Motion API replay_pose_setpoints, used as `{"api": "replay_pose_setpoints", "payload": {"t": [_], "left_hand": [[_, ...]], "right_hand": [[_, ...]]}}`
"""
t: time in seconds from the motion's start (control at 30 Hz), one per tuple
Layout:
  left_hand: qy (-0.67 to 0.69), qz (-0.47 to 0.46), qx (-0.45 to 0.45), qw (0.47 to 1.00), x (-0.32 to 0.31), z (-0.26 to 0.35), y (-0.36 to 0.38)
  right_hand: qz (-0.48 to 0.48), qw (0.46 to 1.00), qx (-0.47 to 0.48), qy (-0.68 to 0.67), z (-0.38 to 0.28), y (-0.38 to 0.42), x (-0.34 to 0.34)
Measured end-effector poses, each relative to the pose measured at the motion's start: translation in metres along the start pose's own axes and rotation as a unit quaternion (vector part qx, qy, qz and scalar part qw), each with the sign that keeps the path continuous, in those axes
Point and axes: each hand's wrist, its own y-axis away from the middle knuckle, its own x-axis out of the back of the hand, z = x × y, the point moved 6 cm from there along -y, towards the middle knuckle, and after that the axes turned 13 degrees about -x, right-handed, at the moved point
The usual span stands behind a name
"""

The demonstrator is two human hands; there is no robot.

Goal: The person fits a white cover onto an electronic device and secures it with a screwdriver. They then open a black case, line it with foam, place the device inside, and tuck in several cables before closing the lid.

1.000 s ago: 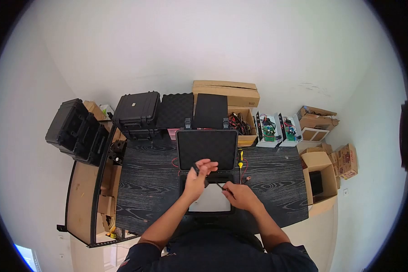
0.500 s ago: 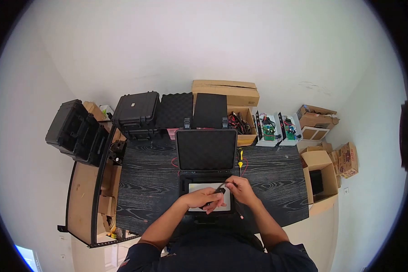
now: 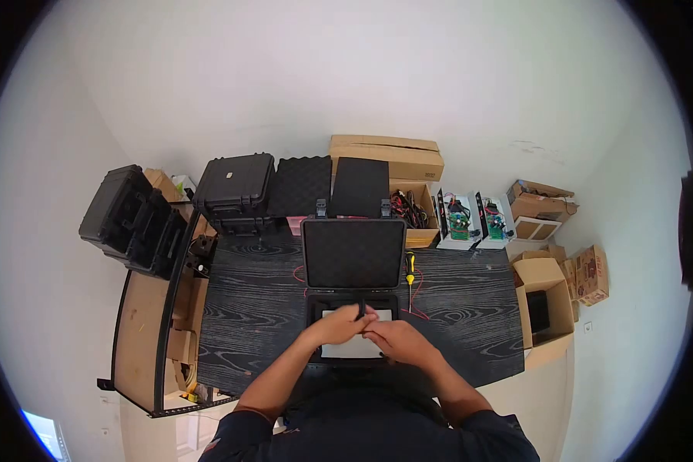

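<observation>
An open black hard case [image 3: 313, 306] lies in front of me, its foam-lined lid [image 3: 353, 254] standing up at the back. A flat whitish panel [image 3: 352, 349] sits inside the case. Over that panel, my left hand [image 3: 336, 326] is closed around a black cable [image 3: 362, 309], a dark piece of which sticks up past the fingers. My right hand [image 3: 404, 342] is closed too, its fingertips meeting those of the left at the cable. Most of the cable is hidden by the fingers. Right of the lid lies a yellow-and-black screwdriver [image 3: 410, 268].
Along the back stand closed black cases [image 3: 233, 185], foam sheets [image 3: 304, 186], a cardboard box of cables [image 3: 414, 208] and two open circuit-board units [image 3: 459, 222]. A thin red wire [image 3: 417, 312] trails beside the case on the dark wood-grain table [image 3: 250, 316]. Cartons [image 3: 545, 308] stand at right.
My right hand has moved down and inward against the left hand. The left hand has risen slightly, and the cable end that hung below the right hand is out of sight.
</observation>
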Motion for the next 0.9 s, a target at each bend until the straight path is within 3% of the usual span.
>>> {"api": "replay_pose_setpoints", "payload": {"t": [0.03,0.07,0.17,0.3,0.37,0.4,0.5,0.53,0.63,0.77,0.9], "left_hand": [[-0.019,-0.072,0.063,0.995,-0.006,0.002,0.005],[0.012,-0.095,0.061,0.994,-0.014,-0.028,0.007],[0.112,-0.14,0.038,0.983,-0.024,-0.019,0.017],[0.186,-0.149,0.075,0.968,-0.021,-0.034,0.03],[0.254,-0.138,0.115,0.95,-0.015,-0.054,0.039],[0.263,-0.113,0.145,0.947,-0.011,-0.062,0.043],[0.216,-0.077,0.119,0.966,-0.001,-0.074,0.05],[0.207,-0.071,0.107,0.97,0.005,-0.082,0.054],[0.109,0.042,0.064,0.991,0.029,-0.089,0.058],[0.14,0.277,-0.033,0.95,0.063,-0.114,0.072],[0.093,0.3,-0.013,0.949,0.074,-0.129,0.082]], "right_hand": [[-0.007,1.0,-0.012,-0.007,-0.001,-0.001,0.006],[-0.014,1.0,-0.024,-0.013,-0.003,-0.002,0.012],[-0.024,0.998,-0.03,-0.043,0.005,-0.002,0.011],[-0.031,0.991,-0.055,-0.122,0.018,-0.009,-0.011],[-0.066,0.991,-0.074,-0.085,0.011,-0.015,-0.018],[-0.084,0.991,-0.083,-0.067,0.008,-0.019,-0.021],[-0.081,0.994,0.076,-0.008,0.006,-0.038,-0.038],[-0.103,0.991,0.083,0.014,0.008,-0.046,-0.043],[-0.049,0.991,0.113,0.046,0.023,-0.079,-0.063],[-0.012,0.996,0.082,0.042,0.034,-0.127,-0.073],[-0.018,0.998,0.055,0.014,0.029,-0.147,-0.091]]}}
